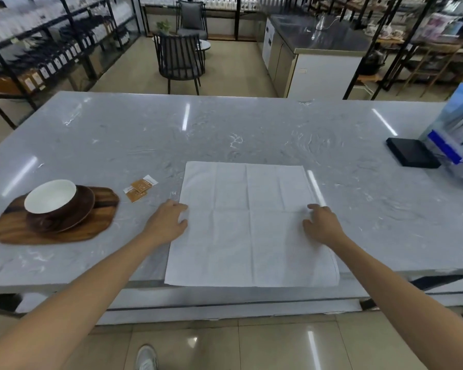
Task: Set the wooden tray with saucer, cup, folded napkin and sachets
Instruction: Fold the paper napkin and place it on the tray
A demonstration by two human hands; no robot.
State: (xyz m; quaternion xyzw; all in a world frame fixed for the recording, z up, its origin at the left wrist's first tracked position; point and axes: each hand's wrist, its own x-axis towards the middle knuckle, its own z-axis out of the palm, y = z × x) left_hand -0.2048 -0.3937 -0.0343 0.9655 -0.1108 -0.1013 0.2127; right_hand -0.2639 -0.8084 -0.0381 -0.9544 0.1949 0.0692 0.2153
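A white napkin [249, 222] lies spread flat on the grey marble table [225, 129], reaching the near edge. My left hand [166, 222] rests at the napkin's left edge, fingers apart. My right hand [322, 224] lies on its right side, fingers spread. At the far left sits a dark wooden tray [96, 225] with a brown saucer [72, 220] on it. A cup [51, 197], brown outside and white inside, stands on the saucer. Two brown sachets [140, 187] lie on the table between tray and napkin.
A black flat box [412, 155] and a blue-and-white plastic package [457, 140] sit at the table's right end. Beyond the far edge stand dark chairs [179, 60], a steel counter [318, 49] and shelving on both sides.
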